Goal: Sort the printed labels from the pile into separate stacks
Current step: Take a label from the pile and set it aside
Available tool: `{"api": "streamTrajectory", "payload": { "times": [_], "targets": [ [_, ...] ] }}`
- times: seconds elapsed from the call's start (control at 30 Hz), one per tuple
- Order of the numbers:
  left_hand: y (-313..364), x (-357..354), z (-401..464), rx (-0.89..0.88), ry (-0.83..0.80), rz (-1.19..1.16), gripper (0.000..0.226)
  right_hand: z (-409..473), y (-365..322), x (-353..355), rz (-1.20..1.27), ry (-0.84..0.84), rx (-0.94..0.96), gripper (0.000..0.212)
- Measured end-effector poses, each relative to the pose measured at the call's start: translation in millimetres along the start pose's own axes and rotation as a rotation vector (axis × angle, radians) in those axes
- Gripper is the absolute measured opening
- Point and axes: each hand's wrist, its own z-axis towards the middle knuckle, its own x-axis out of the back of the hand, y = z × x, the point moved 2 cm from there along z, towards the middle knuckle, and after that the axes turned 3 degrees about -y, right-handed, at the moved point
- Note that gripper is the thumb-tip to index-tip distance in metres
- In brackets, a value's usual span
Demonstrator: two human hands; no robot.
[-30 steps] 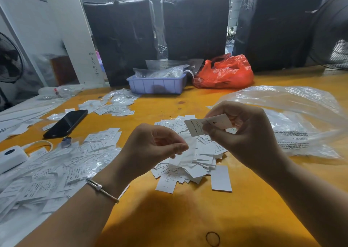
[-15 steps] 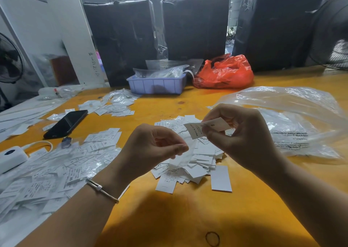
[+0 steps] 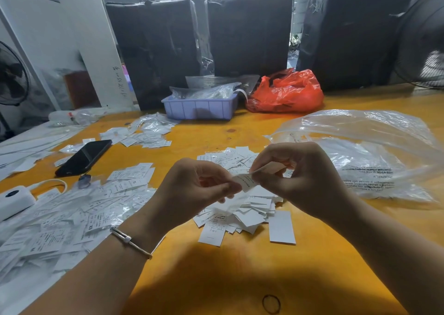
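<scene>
Above the central label pile (image 3: pixel 240 209), the left hand (image 3: pixel 194 189) and right hand (image 3: pixel 298 177) each pinch an end of one printed label (image 3: pixel 247 181), apparently peeling it apart to read it before choosing a stack; the sorted heap (image 3: pixel 79 209) lies left of the pile.

On the table (image 3: pixel 240 278), the phone (image 3: pixel 83 157) lies left of the label pile (image 3: pixel 242 209), the tray (image 3: pixel 199 108) behind it.

Dim indoor light; soft shadow on table (image 3: pixel 240 278) near camera; wide-angle bending at edges; slight blur.
</scene>
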Motion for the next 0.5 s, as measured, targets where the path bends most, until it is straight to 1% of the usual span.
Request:
{"api": "streamTrajectory", "payload": {
  "times": [0.1,0.17,0.33,0.37,0.43,0.5],
  "targets": [
    [-2.6,-1.2,0.5,0.008,0.002,-0.004,0.026,-0.3,0.0,-3.0,0.033,-0.099,-0.02,0.016],
    [-3.8,-2.4,1.0,0.008,-0.01,0.006,0.027,-0.5,1.9,-4.0,0.085,-0.124,-0.047,0.013],
    [-3.5,-4.0,0.3,0.013,-0.02,-0.012,0.015,-0.7,5.3,-7.0,0.135,-0.182,-0.114,0.01],
    [-3.7,-4.0,0.8,0.014,-0.016,-0.012,0.015,-0.8,5.8,-7.0,0.126,-0.154,-0.117,0.013],
    [-3.4,-3.2,1.6,0.02,0.004,-0.022,0.018,-0.4,6.6,-3.0,0.134,-0.021,-0.116,0.02],
    [-3.0,-1.9,2.1,0.042,0.016,-0.052,0.017,0.5,6.2,2.6,0.168,0.099,-0.107,0.018]
  ]
}}
